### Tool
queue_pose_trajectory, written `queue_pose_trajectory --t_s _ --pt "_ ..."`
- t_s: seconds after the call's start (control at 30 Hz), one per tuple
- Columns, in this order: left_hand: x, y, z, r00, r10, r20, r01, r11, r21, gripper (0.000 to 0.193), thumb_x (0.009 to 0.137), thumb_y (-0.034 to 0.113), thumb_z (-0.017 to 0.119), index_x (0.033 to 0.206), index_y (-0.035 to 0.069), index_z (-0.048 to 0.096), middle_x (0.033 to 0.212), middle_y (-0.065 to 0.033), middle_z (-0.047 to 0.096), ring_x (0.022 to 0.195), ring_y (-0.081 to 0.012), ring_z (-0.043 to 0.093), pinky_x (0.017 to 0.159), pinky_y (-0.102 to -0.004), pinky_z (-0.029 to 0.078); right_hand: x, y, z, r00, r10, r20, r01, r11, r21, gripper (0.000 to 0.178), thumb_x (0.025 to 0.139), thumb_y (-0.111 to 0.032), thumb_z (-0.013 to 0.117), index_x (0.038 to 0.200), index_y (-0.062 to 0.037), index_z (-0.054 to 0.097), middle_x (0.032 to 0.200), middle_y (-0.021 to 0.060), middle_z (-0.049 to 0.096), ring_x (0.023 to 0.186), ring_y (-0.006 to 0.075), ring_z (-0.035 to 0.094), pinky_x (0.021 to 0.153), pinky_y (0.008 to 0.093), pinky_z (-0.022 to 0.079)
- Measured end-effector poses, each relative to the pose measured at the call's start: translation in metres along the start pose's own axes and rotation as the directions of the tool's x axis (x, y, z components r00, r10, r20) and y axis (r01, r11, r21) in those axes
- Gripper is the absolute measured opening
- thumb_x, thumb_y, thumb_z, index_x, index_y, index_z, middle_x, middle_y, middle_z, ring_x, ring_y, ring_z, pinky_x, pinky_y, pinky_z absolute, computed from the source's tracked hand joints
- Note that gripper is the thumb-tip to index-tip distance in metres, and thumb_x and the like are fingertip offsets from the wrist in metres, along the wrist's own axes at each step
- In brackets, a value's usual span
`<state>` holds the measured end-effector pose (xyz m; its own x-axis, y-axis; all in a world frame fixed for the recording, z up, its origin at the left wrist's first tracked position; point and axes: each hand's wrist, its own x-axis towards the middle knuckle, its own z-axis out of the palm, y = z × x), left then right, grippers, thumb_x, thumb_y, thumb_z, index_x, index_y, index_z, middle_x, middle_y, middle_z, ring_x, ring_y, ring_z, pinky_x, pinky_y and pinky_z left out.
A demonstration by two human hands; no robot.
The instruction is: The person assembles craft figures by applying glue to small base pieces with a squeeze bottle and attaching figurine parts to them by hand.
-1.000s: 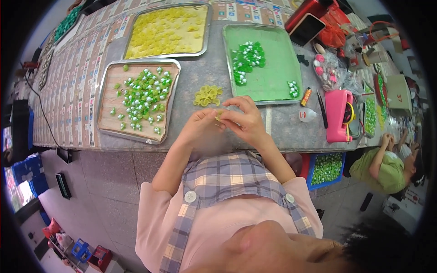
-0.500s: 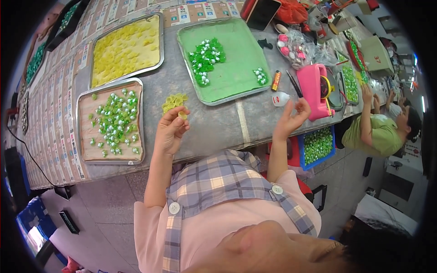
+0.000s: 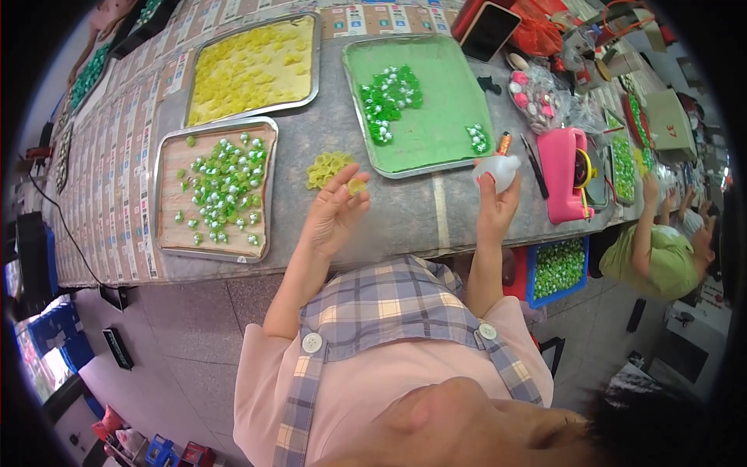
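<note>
Left hand [image 3: 336, 212], fingers loosely spread, pinches a yellow cup [image 3: 356, 187]; right hand [image 3: 499, 207] grips a white bottle [image 3: 496, 170] above the counter [image 3: 398, 204]; just beyond the left hand, a pile of yellow cups [image 3: 330, 166] looks unused; green clusters [image 3: 391, 89] in the green tray [image 3: 447, 109] look finished; the bottle partly hides an orange stick [image 3: 506, 142]; the right fingertips are hard to make out.

A dark-screened rectangular phone [image 3: 489, 33] leans at the upper right of the frame, just beside a crumpled red plastic bag [image 3: 537, 27]. Right of centre, a slim black pen [image 3: 535, 166] lies near a glossy pink plastic dispenser [image 3: 559, 175]. A light-green-shirted person [image 3: 654, 261] is at the right edge.
</note>
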<state>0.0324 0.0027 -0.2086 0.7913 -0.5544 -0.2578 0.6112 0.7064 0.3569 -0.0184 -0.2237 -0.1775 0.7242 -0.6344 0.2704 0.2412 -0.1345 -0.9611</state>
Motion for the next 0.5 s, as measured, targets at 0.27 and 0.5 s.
queue_pose_trajectory --t_s 0.27,0.5 --pt "-0.003 0.002 0.004 1.000 -0.020 0.002 0.020 0.996 -0.084 0.026 0.077 0.011 0.056 0.102 0.005 0.051 0.106 -0.0122 0.049 0.082 -0.0149 0.056 0.070 -0.0231 0.051 -0.013 -0.038 0.035 0.949 -0.224 0.224 0.212 0.974 0.076 0.034 0.061 -0.018 0.073 0.082 -0.0041 0.051 0.071 0.0011 0.048 0.064 0.0081 0.043 0.057 0.0191 0.034" --pt "-0.005 0.005 0.011 0.999 -0.035 -0.040 0.034 0.999 -0.040 0.024 0.077 0.010 0.056 0.100 0.004 0.053 0.104 -0.0115 0.052 0.086 -0.0145 0.054 0.075 -0.0238 0.047 -0.023 -0.028 0.049 0.939 -0.254 0.231 0.227 0.964 0.137 0.040 0.063 -0.029 0.071 0.085 -0.0041 0.050 0.077 0.0032 0.052 0.061 0.0093 0.044 0.052 0.0191 0.034"
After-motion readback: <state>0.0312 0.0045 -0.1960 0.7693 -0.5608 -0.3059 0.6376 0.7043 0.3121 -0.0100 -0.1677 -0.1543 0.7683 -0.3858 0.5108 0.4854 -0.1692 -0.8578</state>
